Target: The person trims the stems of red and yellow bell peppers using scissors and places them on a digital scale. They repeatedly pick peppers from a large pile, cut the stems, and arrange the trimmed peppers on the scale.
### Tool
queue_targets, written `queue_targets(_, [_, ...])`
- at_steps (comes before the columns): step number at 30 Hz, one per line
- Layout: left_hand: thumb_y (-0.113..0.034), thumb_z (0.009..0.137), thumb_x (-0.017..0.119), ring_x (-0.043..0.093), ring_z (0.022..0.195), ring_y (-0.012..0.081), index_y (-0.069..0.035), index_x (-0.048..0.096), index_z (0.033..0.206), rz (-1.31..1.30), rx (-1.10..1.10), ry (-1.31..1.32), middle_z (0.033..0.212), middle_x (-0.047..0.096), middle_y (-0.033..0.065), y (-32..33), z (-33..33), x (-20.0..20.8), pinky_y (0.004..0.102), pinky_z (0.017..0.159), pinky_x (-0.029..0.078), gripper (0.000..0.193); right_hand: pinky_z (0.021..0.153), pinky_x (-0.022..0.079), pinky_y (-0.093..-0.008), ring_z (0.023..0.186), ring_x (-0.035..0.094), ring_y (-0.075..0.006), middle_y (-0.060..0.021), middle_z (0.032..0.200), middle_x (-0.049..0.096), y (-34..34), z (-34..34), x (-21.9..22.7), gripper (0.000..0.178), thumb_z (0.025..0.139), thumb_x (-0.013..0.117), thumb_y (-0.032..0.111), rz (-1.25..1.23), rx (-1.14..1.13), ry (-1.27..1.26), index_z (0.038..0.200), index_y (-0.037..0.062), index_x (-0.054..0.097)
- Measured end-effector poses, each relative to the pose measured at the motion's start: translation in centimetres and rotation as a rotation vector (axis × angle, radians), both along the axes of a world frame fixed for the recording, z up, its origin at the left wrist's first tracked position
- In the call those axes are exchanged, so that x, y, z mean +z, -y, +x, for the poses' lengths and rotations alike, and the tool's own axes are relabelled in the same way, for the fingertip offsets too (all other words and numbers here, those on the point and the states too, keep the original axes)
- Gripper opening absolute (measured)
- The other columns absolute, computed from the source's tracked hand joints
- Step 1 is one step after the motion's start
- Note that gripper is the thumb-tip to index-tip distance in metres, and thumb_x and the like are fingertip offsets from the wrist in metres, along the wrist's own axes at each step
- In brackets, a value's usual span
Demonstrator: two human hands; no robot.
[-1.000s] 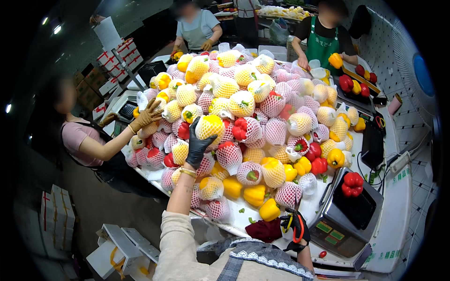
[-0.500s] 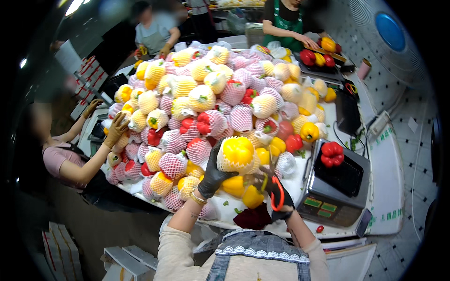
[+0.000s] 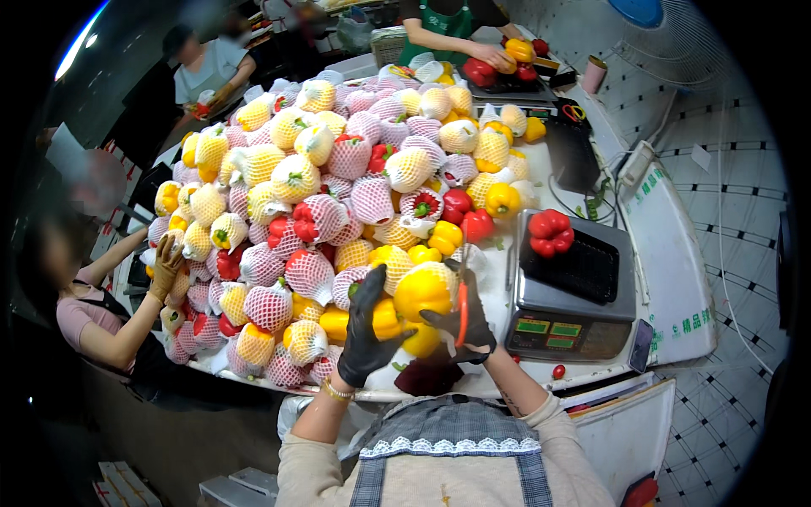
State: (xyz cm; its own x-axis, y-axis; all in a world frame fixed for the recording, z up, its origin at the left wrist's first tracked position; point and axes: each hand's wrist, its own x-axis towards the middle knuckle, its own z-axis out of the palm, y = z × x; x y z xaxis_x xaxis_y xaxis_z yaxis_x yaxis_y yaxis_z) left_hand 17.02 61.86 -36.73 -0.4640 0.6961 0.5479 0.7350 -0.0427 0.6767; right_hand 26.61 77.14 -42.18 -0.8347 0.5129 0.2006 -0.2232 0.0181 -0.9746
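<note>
A plaid apron (image 3: 460, 425) with scalloped white lace lies nearest, at six o'clock. Beyond it, the left hand (image 3: 369, 329), in a thin black glove, spreads thumb and fingers apart at eight o'clock from a yellow pepper (image 3: 422, 290) (whether a fingertip touches it, I cannot tell). The pepper, smooth, plump and rounded, sits between the two hands; the right hand (image 3: 465, 317), also black-gloved, is curled around scissors (image 3: 462, 314) with orange-red handles, its thumb against the pepper at four o'clock. At three o'clock stands a boxy metal scale (image 3: 608, 338), bearing a glossy, lobed red pepper (image 3: 550, 233). From ten to twelve o'clock spreads a heap of peppers (image 3: 291, 181), mostly in soft, diamond-meshed white, pink or yellowish sleeves. Farthest, near twelve, is a person in a green apron (image 3: 438, 32).
</note>
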Motion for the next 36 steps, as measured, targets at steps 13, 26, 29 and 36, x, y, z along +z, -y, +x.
queue_targets(13, [-0.045,0.079,0.059,0.044,0.112,0.0273,-0.005,0.037,0.125,0.253,-0.016,1.303,0.121,0.046,0.0127,0.2,4.5,-9.3,0.0402,0.098,0.034,0.065,0.077,0.042,-0.0240,0.085,0.051,-0.0106,-0.0053,0.094,0.057,-1.1,6.4,-0.6,0.026,0.080,0.057,0.001,-0.110,-0.163,-0.052,0.105,-0.0001,0.052])
queue_targets(26, [-0.049,0.085,0.048,0.043,0.115,0.0230,-0.012,0.037,0.128,0.732,-0.088,1.423,0.124,0.046,0.0070,-0.2,5.7,-4.6,0.0387,0.102,0.028,0.058,0.069,0.047,-0.0335,0.081,0.060,-0.0287,-0.0167,0.090,0.060,-1.1,10.8,0.1,0.029,0.074,0.067,0.018,0.463,0.148,0.267,0.097,0.0015,0.059])
queue_targets(29, [-0.047,0.085,0.049,0.040,0.118,0.0222,-0.010,0.032,0.131,0.629,0.121,1.079,0.128,0.042,0.0067,0.2,6.1,-5.4,0.0385,0.102,0.028,0.061,0.070,0.047,-0.0331,0.081,0.061,-0.0297,-0.0167,0.087,0.061,-0.6,10.9,0.8,0.031,0.074,0.068,0.020,0.479,0.237,0.239,0.096,0.0003,0.059])
queue_targets(36, [-0.057,0.073,0.059,0.038,0.118,0.0284,-0.002,0.029,0.129,0.373,0.317,0.600,0.127,0.038,0.0156,0.0,6.8,-4.8,0.0383,0.101,0.027,0.084,0.066,0.048,-0.0345,0.073,0.061,-0.0310,-0.0152,0.082,0.062,-1.4,9.8,2.1,0.030,0.076,0.064,0.025,0.502,0.319,0.232,0.096,0.0037,0.060])
